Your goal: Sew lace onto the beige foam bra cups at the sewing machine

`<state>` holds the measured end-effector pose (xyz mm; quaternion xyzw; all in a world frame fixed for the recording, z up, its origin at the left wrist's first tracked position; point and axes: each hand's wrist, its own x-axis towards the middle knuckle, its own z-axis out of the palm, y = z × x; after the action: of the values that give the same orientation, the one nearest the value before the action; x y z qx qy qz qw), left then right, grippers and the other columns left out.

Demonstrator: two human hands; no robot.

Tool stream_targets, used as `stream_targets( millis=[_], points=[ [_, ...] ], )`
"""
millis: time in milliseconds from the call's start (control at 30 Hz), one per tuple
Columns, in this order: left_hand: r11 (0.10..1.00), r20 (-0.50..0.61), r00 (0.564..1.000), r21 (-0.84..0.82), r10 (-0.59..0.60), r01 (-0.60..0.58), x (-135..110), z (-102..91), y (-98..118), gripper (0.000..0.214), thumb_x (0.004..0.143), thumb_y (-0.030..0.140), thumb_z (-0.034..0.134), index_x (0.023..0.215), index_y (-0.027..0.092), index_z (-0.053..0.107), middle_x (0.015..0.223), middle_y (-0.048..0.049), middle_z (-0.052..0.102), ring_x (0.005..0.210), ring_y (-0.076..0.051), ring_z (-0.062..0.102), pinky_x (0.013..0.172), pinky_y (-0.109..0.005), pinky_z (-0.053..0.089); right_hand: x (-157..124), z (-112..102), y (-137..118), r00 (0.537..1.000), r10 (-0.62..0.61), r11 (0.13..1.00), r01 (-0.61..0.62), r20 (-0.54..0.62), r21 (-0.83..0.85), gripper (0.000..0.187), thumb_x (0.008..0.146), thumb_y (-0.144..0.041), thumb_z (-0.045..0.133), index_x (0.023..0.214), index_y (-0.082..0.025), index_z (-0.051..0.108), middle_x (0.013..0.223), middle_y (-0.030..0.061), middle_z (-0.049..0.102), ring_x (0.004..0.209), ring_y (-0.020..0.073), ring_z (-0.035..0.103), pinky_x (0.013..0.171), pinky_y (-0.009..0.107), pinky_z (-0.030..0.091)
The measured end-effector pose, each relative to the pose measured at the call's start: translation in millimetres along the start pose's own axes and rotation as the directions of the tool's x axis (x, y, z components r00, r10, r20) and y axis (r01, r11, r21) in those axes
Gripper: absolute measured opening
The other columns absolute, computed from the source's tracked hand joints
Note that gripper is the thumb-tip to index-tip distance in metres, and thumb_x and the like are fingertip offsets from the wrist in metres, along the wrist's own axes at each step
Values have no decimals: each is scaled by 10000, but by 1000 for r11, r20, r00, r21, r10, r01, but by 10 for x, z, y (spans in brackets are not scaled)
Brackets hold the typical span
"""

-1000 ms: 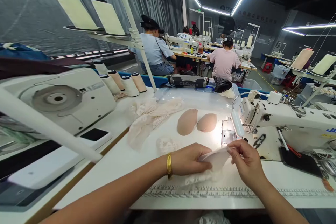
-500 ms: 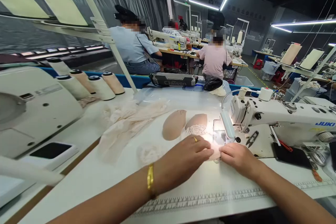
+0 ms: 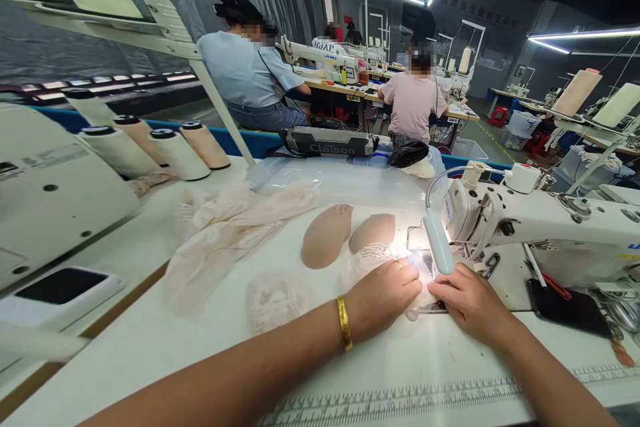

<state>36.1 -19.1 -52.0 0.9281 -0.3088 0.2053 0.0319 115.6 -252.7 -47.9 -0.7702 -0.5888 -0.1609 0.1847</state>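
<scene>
A sewing machine stands at the right, its small lamp lighting the needle area. My left hand is closed on a pale piece of fabric just in front of that area. From the other side my right hand pinches the same fabric, close to the lamp's lower end. My fingers hide most of the fabric. Behind my left hand lie two beige bra cups, with whitish lace over the front of the right one.
Sheer cream fabric and a lace piece lie to the left. Thread cones stand farther back. Right of the machine bed is a black phone. A ruler strip runs along the front edge. Two people sit ahead.
Both hands have moved slightly right, toward the machine's needle area, still holding the fabric. The left fingers are more curled. The camera view has shifted a little.
</scene>
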Motion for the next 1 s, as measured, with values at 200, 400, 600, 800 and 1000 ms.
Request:
stream_targets(
  millis=[200,400,600,800,1000],
  points=[
    [999,-44,999,-26,-28,27,60,-1,13,204,922,73,550,755,191,548,774,-28,578,677,-189,497,627,-329,393,4,-4,-7,1000,2,999,-2,17,44,323,979,-52,474,1155,-234,676,972,58,698,839,205,532,702,303,452],
    [999,20,1000,-34,-21,22,79,-45,32,206,977,196,585,771,187,575,811,-24,629,706,-188,523,690,-340,424,-6,-3,-4,1000,9,996,-11,25,88,332,958,-30,490,1149,-232,670,965,53,691,827,202,532,698,302,455],
    [997,10,999,-67,-32,33,73,9,7,165,995,222,577,835,186,600,845,-35,645,754,-201,551,745,-341,435,-10,12,-21,1000,0,996,0,2,93,349,965,-25,462,1171,-224,660,1043,67,704,873,209,549,708,316,478],
    [997,18,1000,-73,-1,3,124,82,-85,173,1005,239,564,854,186,630,872,-36,670,798,-213,579,754,-358,428,-12,42,4,1000,-1,995,3,-18,97,327,968,-38,491,1187,-225,647,1045,66,726,892,217,580,740,335,504],
    [996,34,998,-81,47,-44,245,165,-274,202,1027,293,560,882,190,656,980,-49,704,904,-237,607,820,-378,440,-22,92,55,998,69,996,-68,-3,56,348,950,-46,482,1203,-225,639,1055,81,707,932,240,600,705,335,500]
  ],
)
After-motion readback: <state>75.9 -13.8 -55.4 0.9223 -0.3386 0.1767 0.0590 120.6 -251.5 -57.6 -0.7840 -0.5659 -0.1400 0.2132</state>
